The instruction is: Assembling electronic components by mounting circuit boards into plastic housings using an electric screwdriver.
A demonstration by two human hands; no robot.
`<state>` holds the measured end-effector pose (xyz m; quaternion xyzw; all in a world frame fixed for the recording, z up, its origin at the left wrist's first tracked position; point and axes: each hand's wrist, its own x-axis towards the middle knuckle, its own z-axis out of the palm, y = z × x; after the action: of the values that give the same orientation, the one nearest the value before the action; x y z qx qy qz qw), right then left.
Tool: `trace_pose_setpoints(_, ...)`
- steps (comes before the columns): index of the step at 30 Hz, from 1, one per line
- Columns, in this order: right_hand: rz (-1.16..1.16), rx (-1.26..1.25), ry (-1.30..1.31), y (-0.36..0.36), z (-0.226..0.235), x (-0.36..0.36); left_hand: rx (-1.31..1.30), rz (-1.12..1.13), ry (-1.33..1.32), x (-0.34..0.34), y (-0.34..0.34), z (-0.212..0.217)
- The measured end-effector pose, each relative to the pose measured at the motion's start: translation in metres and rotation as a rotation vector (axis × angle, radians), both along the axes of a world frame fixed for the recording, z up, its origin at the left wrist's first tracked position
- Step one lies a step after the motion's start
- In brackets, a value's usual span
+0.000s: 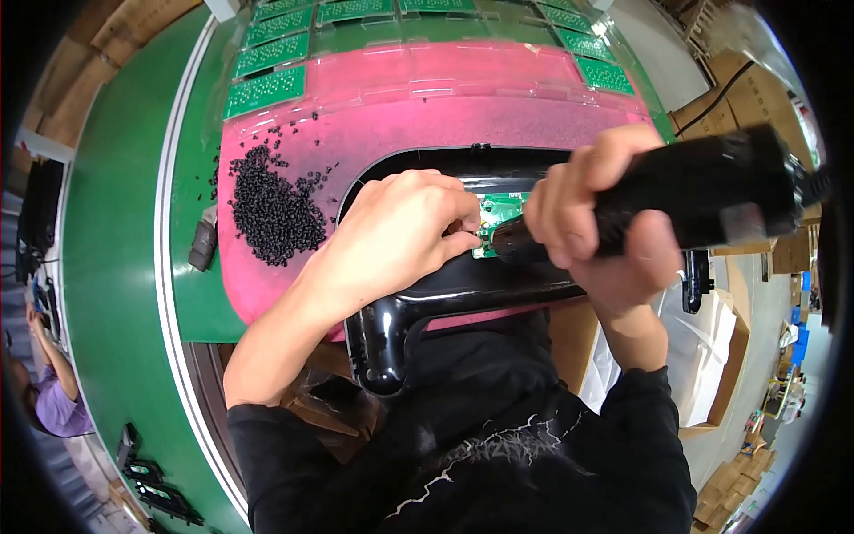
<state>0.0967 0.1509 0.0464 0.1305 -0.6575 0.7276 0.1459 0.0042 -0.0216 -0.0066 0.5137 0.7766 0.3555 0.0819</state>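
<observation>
My right hand (614, 205) is wrapped round a black electric screwdriver (703, 191), held nearly level with its nose pointing left. That nose reaches a green circuit board (501, 214) set inside a glossy black plastic housing (498, 289). From the other side my left hand (405, 222) comes in, thumb and fingers pinched together at the board's left edge. What sits between those fingertips is too small or hidden to make out. Part of the board lies behind the screwdriver and my hands. The housing rests at the near edge of a pink mat (374, 98).
A heap of small black parts (276, 209) lies on the mat's left. Clear plastic trays with green circuit boards (267, 89) stand along the back. A dark roll (204, 245) is beside the mat. An open carton (712, 356) stands at right; another person (58, 392) is far left.
</observation>
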Motion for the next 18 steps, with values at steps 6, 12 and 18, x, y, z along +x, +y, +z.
trace_pose_setpoints(6,0.072,-0.187,0.187,0.018,0.009,0.011,0.173,-0.104,-0.159,0.003,0.006,0.006)
trace_pose_setpoints(12,0.277,-0.21,0.319,0.034,0.003,0.006,0.097,-0.127,-0.309,0.0,0.007,0.016)
trace_pose_setpoints(18,-0.029,-0.099,0.193,0.049,0.011,0.021,0.05,-0.107,-0.207,0.005,0.011,0.008)
